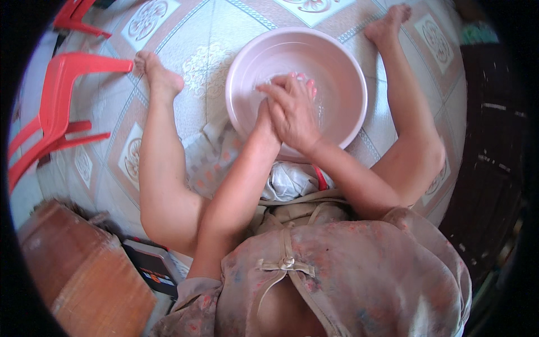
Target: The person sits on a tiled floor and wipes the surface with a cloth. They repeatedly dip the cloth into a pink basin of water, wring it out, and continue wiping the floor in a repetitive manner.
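Observation:
My two hands are pressed together over the inside of a round pink plastic basin (353,105). My right hand (292,107) lies across my left hand (266,116) and covers most of it, with their fingers overlapping. Bright pink-red fingertips or nails show at the far side of the hands. Wet-looking glints appear on the basin floor beside them. Whether anything small lies between the palms is hidden.
The basin stands on a patterned tile floor (202,76) between my bare legs. White cloth or plastic (284,181) lies at its near side. A red plastic chair (63,92) is at left, wooden furniture (92,269) and a dark box (153,269) at lower left, dark furniture (484,147) at right.

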### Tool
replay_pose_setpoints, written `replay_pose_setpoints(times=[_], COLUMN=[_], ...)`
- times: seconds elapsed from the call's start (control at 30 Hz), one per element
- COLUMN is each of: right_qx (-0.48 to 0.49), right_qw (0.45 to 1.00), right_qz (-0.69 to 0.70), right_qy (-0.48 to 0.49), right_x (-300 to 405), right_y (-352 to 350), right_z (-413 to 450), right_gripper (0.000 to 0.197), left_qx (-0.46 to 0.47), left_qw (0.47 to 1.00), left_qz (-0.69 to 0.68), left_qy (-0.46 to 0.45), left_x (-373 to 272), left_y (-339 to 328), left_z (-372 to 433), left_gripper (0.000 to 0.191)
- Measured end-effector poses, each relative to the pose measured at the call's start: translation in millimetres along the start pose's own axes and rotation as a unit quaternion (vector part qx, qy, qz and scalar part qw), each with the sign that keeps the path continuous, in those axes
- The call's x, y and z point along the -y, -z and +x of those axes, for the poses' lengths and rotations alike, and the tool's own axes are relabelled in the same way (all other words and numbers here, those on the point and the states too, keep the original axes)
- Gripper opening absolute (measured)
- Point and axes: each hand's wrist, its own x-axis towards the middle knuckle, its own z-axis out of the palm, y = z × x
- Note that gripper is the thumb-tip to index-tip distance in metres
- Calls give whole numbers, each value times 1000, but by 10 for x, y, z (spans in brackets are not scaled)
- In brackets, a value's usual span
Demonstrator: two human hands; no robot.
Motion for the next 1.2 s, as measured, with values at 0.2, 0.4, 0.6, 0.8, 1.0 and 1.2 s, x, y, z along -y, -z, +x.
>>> replay_pose_setpoints(times=[0.2,0.4,0.6,0.8,1.0,1.2], right_qx=[-69,28,14,-75,29,184], right_qw=[972,970,952,877,958,905], right_qz=[133,175,168,315,-11,257], right_qy=[-178,-168,-256,-355,-284,-285], right_x=[-562,17,-817,-1147,-1259,-840], right_y=[-320,-354,-297,-64,-160,-267], right_z=[50,-430,-13,185,36,-43], right_gripper=[36,51,39,30,38,34], left_qx=[-137,-210,-110,-281,-324,-247], left_qw=[981,949,974,929,916,967], left_qz=[125,230,190,226,236,65], left_qy=[-56,-41,-59,-85,-31,6], left_x=[186,-104,220,72,44,-29], left_y=[-560,-289,-89,78,297,220], left_z=[-94,-99,-56,-199,-238,-216], left_gripper=[45,70,47,39,54,70])
